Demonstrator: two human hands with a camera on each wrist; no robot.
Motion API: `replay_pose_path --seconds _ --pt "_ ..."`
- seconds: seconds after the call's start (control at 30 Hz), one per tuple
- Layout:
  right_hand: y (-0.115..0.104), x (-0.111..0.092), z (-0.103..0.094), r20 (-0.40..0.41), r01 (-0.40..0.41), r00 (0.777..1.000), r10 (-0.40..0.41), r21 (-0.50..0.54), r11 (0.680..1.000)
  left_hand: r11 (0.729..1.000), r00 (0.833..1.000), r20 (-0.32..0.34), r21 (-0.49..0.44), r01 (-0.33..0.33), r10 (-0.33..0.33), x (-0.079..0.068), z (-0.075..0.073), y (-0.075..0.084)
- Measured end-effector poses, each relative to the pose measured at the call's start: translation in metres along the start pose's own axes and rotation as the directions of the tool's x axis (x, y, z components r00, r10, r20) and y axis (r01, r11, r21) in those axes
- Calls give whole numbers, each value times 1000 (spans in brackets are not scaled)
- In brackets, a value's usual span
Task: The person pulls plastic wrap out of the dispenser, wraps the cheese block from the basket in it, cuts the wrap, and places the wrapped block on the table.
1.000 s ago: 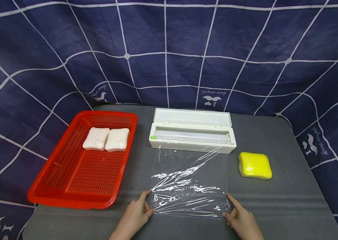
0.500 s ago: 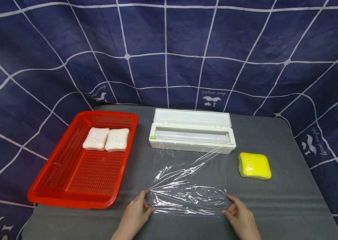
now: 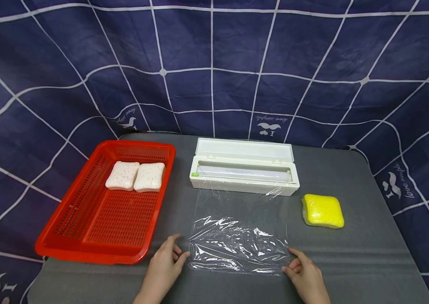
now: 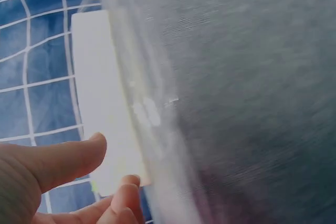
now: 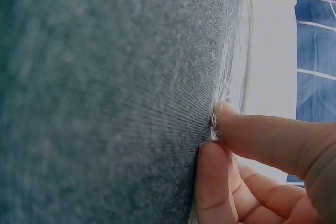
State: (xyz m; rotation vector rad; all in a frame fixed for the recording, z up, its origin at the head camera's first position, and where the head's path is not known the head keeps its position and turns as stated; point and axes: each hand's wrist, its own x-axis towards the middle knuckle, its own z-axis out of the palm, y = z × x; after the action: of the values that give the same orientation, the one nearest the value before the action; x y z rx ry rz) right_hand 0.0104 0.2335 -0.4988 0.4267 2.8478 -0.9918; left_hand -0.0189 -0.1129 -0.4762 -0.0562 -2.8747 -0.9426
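A sheet of clear plastic wrap [image 3: 237, 245] lies pulled out toward me over the grey table, wrinkled and shiny at its near end. It runs back to the white wrap dispenser [image 3: 244, 185], whose lid stands up with a roll inside. My left hand [image 3: 164, 264] is just left of the sheet's near left corner, thumb and forefinger apart with nothing between them. At the near right corner, my right hand [image 3: 305, 272] holds the edge with thumb and forefinger. In the right wrist view, a bit of wrap shows at the thumb tip [image 5: 223, 113].
A red basket [image 3: 94, 256] at the left holds two white, speckled bread-shaped pieces [image 3: 148, 176]. To the right of the sheet sits a yellow square block [image 3: 323, 210] in clear film. A dark blue checked cloth [image 3: 237, 50] hangs behind the table.
My left hand has let go of the wrap and drawn slightly left, its fingers spreading. The sheet has slackened, its long diagonal creases turning into small wrinkles. My right hand stays at its corner.
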Motion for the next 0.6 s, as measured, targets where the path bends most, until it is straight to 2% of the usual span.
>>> replay_pose_path --seconds 0.17,0.23,0.3,0.43,0.6 --pt "-1 1 -1 15 -19 1000 19 8 1000 998 999 -31 -57 -23 21 7 -21 15" --pt "-2 2 -1 21 -25 999 25 9 1000 997 999 -39 -76 -18 15 11 -33 21" --pt "-2 2 -1 29 -33 999 33 11 999 995 997 -75 -96 -35 28 16 -47 26" --pt "-2 2 -2 47 -43 998 42 14 999 994 987 -151 -81 -70 57 31 -82 30" --pt "-1 1 -2 52 -59 997 58 15 998 999 972 -230 -26 -45 38 53 -133 27"
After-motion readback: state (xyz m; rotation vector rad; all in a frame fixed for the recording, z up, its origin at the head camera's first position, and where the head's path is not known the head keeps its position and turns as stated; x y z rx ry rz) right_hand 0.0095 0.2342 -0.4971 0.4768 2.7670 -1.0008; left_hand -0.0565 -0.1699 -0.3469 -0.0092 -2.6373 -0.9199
